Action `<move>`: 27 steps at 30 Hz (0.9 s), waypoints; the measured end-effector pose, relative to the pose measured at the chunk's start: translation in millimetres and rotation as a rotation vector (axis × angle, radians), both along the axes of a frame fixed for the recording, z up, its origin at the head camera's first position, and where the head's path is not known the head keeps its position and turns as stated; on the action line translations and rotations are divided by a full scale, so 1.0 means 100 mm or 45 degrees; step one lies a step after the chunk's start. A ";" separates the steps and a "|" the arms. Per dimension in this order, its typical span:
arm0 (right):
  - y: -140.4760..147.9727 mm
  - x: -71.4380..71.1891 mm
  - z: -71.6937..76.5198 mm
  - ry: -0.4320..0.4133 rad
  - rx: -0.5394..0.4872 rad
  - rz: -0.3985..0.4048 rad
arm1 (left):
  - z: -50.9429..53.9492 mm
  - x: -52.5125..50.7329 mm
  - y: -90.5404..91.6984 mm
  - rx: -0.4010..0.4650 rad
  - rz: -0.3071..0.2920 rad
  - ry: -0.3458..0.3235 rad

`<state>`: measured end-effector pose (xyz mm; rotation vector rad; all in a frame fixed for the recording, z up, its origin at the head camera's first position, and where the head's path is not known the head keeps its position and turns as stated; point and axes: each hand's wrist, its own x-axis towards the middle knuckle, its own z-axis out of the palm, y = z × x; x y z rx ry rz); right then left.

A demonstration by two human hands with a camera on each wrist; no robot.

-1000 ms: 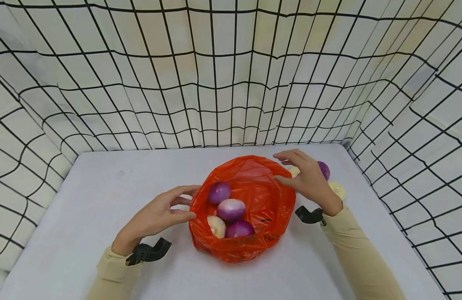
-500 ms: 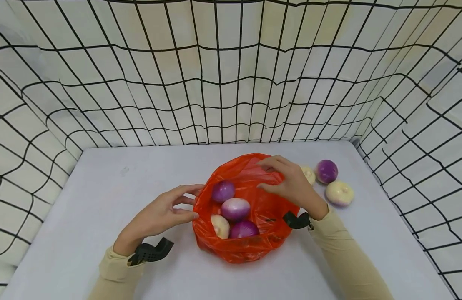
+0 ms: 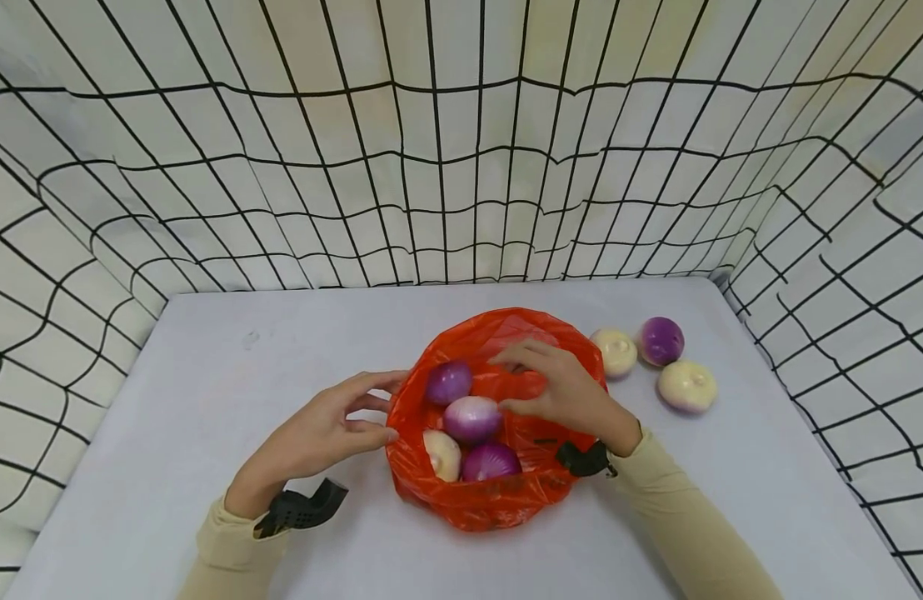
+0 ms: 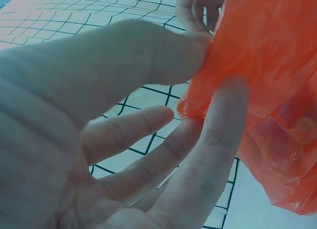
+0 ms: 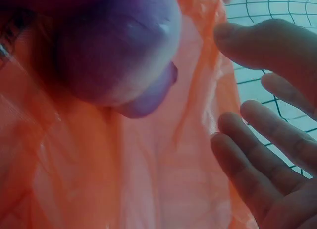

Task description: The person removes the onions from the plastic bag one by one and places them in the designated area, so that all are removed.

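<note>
Four onions [image 3: 491,462] bunched on the left side of the red bag [image 3: 499,504], and the bag sits open mid-table! Here's the left hand [image 3: 319,425], forearm angled in from the near left, pinching the bag's left rim between thumb and fingers. Across from it, the right hand [image 3: 562,387] hangs over the bag's mouth, fingers pointing left and lightly bent, thumb and fingertips well apart, thumb just beside the pale purple onion [image 3: 472,419]. Three more onions [image 3: 687,386] lie far right on the white table [image 3: 207,375].
</note>
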<state>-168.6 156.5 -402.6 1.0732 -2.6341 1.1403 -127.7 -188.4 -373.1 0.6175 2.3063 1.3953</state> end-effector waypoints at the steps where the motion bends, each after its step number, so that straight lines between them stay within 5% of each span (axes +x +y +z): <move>1: -0.01 0.00 -0.01 -0.013 0.007 0.018 | 0.00 0.00 0.00 0.002 -0.001 0.000; 13: -0.10 0.05 -0.12 -0.178 0.096 0.082 | -0.01 0.00 0.02 0.042 -0.026 -0.006; 27: -0.16 0.04 -0.21 -0.196 0.114 0.138 | 0.00 -0.01 0.01 0.018 -0.035 0.004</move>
